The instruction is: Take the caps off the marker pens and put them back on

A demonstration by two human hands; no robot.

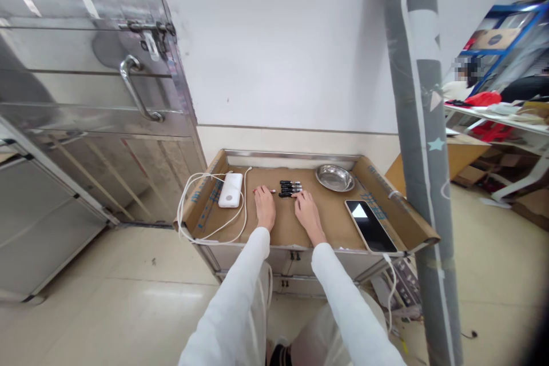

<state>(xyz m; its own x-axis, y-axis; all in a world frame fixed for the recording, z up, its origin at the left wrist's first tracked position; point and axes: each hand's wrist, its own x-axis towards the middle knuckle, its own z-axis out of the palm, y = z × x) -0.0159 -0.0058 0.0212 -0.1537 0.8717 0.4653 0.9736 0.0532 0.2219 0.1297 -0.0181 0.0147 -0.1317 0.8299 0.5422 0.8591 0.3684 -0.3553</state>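
The counter [285, 227] in front of me was lined with brown cardboard and shaped like a shallow tray, a raised cardboard side [388, 190] standing along its right and another along its left. In that tray, at the middle, a few black pens [290, 183] lay crosswise in a close row, one beyond another. My right hand [307, 211] was at the near side of the row, fingers reaching forward, a fingertip at the right end of the nearest pen; I cannot tell whether I was pinching it. My left hand [265, 210] was left of the row, its fingers close together over a red-ended pen [273, 190], and I cannot tell whether they gripped it.

A round metal bowl [335, 178] sat in the far right part of the tray, upright, its shiny inside facing up. A phone [371, 226] lay near right, across from a white power bank [230, 190] on the left, with a white cable [246, 211] looped around it and over the left side. Far right, beyond the counter, a cardboard box [497, 39] stood on a blue shelf [497, 9].
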